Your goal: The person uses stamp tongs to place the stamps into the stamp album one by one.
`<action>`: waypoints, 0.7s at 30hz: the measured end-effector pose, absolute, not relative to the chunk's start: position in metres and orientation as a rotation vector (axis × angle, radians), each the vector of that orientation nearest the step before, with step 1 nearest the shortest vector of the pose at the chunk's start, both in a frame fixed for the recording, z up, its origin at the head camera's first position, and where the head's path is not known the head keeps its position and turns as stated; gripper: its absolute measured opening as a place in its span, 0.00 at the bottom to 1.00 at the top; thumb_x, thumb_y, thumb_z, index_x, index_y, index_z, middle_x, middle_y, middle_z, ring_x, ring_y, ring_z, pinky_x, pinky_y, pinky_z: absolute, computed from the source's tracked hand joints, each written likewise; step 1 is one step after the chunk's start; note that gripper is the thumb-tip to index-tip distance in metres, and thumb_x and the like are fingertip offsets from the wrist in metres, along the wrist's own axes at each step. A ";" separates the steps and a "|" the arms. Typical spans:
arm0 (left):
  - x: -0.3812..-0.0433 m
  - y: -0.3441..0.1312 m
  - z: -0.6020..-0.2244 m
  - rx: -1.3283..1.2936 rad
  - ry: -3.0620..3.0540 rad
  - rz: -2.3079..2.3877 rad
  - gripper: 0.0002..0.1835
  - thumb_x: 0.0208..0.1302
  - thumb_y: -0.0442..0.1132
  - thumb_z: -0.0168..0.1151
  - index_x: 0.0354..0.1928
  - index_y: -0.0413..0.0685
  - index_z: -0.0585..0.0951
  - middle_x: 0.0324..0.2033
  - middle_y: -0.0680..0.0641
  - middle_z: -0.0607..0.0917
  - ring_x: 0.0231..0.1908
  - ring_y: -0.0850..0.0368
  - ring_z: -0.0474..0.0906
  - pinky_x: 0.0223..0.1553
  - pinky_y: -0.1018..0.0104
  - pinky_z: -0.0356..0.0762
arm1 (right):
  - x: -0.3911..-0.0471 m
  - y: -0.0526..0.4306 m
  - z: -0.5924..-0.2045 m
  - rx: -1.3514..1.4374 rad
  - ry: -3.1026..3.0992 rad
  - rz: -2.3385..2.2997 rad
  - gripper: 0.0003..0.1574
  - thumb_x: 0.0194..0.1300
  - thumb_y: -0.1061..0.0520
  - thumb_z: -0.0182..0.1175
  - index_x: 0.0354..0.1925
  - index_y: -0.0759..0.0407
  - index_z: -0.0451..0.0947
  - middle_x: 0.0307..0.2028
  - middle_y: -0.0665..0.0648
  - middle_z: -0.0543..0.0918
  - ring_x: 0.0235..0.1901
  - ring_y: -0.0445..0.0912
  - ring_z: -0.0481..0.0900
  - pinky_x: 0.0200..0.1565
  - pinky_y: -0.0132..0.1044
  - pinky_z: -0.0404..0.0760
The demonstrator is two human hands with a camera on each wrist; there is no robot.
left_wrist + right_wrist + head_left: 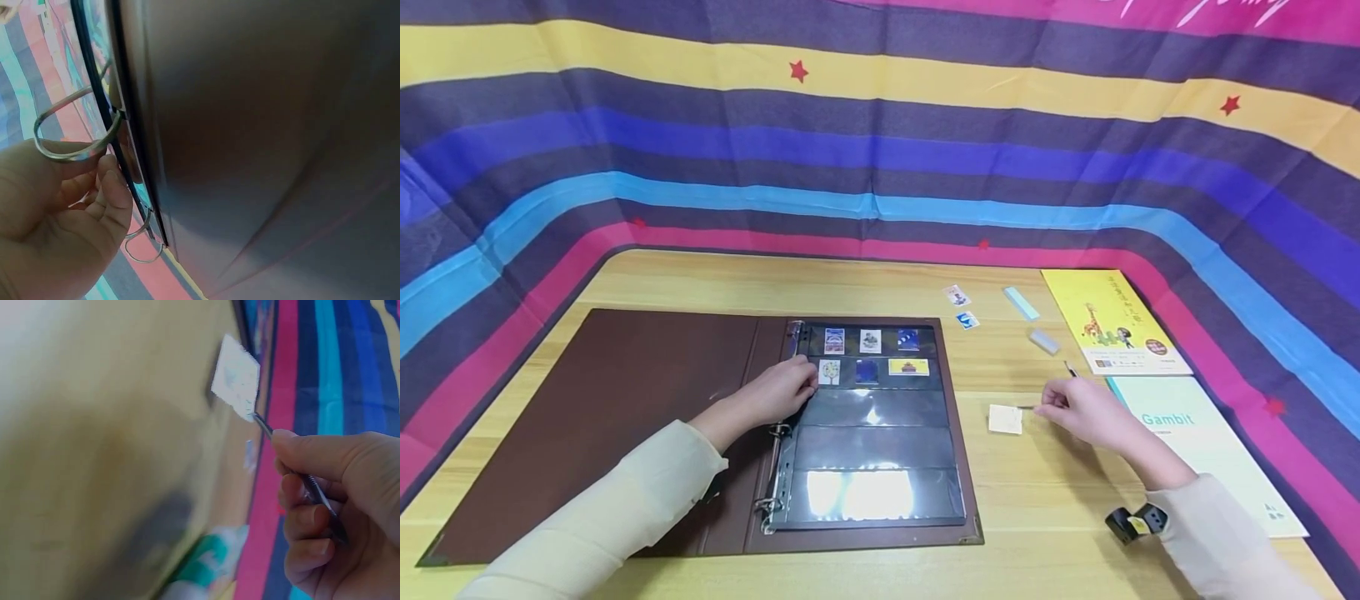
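Note:
In the head view my right hand (1078, 410) grips a pair of dark metal tweezers (322, 503), thumb over curled fingers. Their tips hold a white stamp (1005, 419) by its edge, above the table right of the stamp album (625, 400). The right wrist view shows that stamp (236, 375) tilted, with perforated edges. Over at the binder rings, my left hand (778, 390) pinches the inner edge of the black album page (868, 446), beside a tree stamp (829, 372). A metal ring (69, 153) overlaps its fingers in the left wrist view.
Stamps fill the page's top two rows. Two loose stamps (957, 295), a pale blue strip (1021, 303) and a greyish block (1043, 340) lie behind my right hand. At right are a yellow book (1112, 321) and a white book (1210, 450). Striped cloth (880, 158) borders the table.

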State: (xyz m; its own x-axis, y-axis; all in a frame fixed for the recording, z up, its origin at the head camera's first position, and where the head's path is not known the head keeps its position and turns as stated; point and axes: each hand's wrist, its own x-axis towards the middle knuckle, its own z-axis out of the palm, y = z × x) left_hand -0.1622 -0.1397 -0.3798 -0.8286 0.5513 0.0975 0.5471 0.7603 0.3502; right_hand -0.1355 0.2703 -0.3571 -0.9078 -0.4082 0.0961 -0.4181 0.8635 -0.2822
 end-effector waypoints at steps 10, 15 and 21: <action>-0.162 -0.136 -0.378 0.846 2.926 0.523 0.08 0.53 0.29 0.50 0.20 0.47 0.67 0.19 0.52 0.63 0.20 0.59 0.60 0.21 0.70 0.60 | -0.165 0.193 -0.324 0.817 -2.964 0.569 0.10 0.50 0.53 0.58 0.18 0.52 0.69 0.14 0.45 0.68 0.15 0.38 0.64 0.20 0.31 0.65; -0.161 -0.135 -0.378 0.827 2.921 0.521 0.08 0.53 0.28 0.50 0.20 0.47 0.67 0.19 0.52 0.63 0.20 0.59 0.60 0.21 0.69 0.60 | -0.183 0.143 -0.331 0.884 -2.931 0.573 0.11 0.49 0.52 0.58 0.17 0.51 0.68 0.14 0.45 0.68 0.14 0.38 0.63 0.19 0.31 0.63; -0.161 -0.136 -0.378 0.825 2.908 0.536 0.08 0.53 0.28 0.49 0.20 0.46 0.67 0.19 0.52 0.63 0.21 0.59 0.60 0.22 0.69 0.60 | -0.200 0.099 -0.349 0.906 -2.901 0.556 0.09 0.48 0.52 0.58 0.17 0.50 0.70 0.14 0.42 0.70 0.14 0.36 0.65 0.19 0.31 0.64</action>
